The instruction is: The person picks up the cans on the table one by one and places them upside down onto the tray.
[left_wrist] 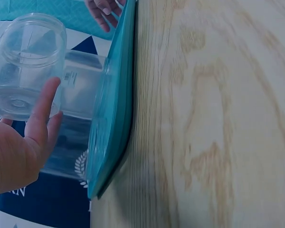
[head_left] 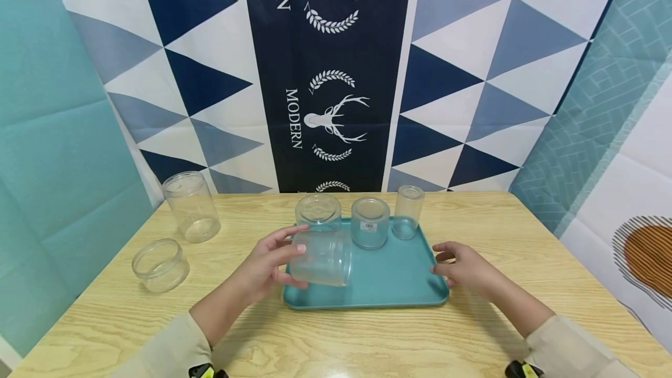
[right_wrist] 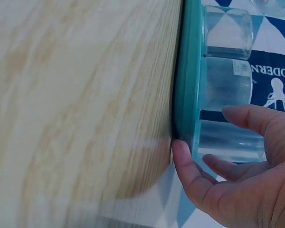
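Observation:
My left hand (head_left: 270, 264) grips a clear plastic jar (head_left: 325, 257) by its base end. The jar lies tipped on its side above the left part of the teal tray (head_left: 399, 284), its threaded mouth toward the right. In the left wrist view the jar (left_wrist: 31, 61) shows its base near my fingers. My right hand (head_left: 464, 267) is at the tray's right edge with fingers apart, one fingertip by the rim in the right wrist view. Along the tray's back stand a wide clear jar (head_left: 318, 209), a jar with a label (head_left: 370, 223) and a narrow jar (head_left: 409, 212).
On the wooden table (head_left: 336, 343), left of the tray, stand a tall clear jar (head_left: 191, 209) and a short, wide clear jar (head_left: 161, 267). A patterned cloth (head_left: 331, 74) hangs behind the table's back edge.

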The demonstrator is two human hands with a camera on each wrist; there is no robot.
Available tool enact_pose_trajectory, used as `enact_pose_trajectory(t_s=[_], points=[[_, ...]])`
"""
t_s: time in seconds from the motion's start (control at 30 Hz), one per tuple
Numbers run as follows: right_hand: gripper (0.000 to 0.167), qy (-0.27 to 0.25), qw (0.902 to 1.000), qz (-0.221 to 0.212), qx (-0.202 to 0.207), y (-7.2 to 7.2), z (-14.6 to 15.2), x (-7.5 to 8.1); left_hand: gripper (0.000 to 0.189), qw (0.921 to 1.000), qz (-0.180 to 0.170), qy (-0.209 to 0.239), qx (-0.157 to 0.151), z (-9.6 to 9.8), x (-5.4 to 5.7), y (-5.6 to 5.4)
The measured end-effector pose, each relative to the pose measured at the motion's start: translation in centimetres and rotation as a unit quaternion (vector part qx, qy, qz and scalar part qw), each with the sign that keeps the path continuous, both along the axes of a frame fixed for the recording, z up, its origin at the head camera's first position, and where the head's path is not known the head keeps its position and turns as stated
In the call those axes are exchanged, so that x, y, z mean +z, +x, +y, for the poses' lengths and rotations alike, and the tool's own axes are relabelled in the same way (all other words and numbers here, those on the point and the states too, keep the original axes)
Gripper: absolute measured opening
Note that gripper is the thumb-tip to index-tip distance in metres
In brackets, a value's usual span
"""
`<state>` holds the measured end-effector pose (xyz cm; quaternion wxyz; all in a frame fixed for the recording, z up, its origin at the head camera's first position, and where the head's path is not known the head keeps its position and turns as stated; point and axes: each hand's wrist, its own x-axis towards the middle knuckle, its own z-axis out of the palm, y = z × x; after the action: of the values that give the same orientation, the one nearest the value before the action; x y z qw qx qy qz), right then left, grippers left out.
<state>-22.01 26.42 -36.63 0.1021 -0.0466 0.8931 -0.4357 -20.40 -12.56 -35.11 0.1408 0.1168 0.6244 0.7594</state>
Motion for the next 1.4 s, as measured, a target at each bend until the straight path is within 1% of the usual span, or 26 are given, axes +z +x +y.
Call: enact_pose_trajectory(t_s=[0.17, 0.3, 0.53, 0.7, 0.8, 0.9, 1.03, 1.27, 1.3, 1.33, 1.37, 1.4], points=[[0.063, -0.015, 0.9997, -0.016, -0.003, -0.5, 0.0, -0.3, 0.061, 0.9994, 0.013, -0.031, 0.008, -0.4, 0.2, 0.0], [0.061, -0.022, 0.9997, -0.012, -0.002, -0.8, 0.0, -0.6, 0.061, 0.9980, 0.024, -0.056, 0.017, -0.4, 0.5, -0.1], [0.062, -0.013, 0.9999, -0.004, 0.002, -1.0, 0.0, -0.9, 0.059, 0.9950, 0.021, -0.092, 0.033, -0.4, 0.9, -0.3], [0.060, -0.013, 0.9999, -0.001, 0.004, -1.0, -0.1, -0.9, 0.055, 0.9900, 0.021, -0.129, 0.053, -0.3, 1.4, -0.3], [0.061, -0.013, 0.9999, 0.000, -0.001, -0.9, -0.1, -1.0, 0.056, 0.9855, 0.029, -0.156, 0.059, -0.2, 1.7, -0.2], [0.063, -0.011, 0.9999, 0.001, -0.002, -0.9, -0.1, -1.0, 0.057, 0.9798, 0.049, -0.186, 0.056, -0.2, 1.9, -0.1], [0.065, -0.011, 0.9999, -0.002, -0.004, -1.0, -0.1, -0.9, 0.058, 0.9690, 0.079, -0.228, 0.052, -0.3, 2.1, -0.1], [0.064, -0.010, 0.9999, -0.002, -0.003, -1.0, -0.2, -1.0, 0.057, 0.9526, 0.113, -0.278, 0.049, -0.1, 2.8, 0.1], [0.064, -0.011, 0.9999, -0.001, -0.003, -1.0, -0.2, -1.0, 0.057, 0.9486, 0.122, -0.288, 0.049, 0.0, 2.9, 0.1], [0.064, -0.012, 0.9999, -0.002, -0.003, -1.0, -0.2, -1.0, 0.057, 0.9423, 0.137, -0.302, 0.048, 0.1, 2.9, 0.1], [0.064, -0.013, 0.9999, -0.001, -0.003, -1.0, -0.2, -1.0, 0.057, 0.9350, 0.152, -0.317, 0.048, 0.2, 3.0, 0.1], [0.064, -0.013, 0.9999, -0.001, -0.003, -1.0, -0.2, -1.0, 0.057, 0.9253, 0.174, -0.334, 0.048, 0.2, 3.2, 0.2]])
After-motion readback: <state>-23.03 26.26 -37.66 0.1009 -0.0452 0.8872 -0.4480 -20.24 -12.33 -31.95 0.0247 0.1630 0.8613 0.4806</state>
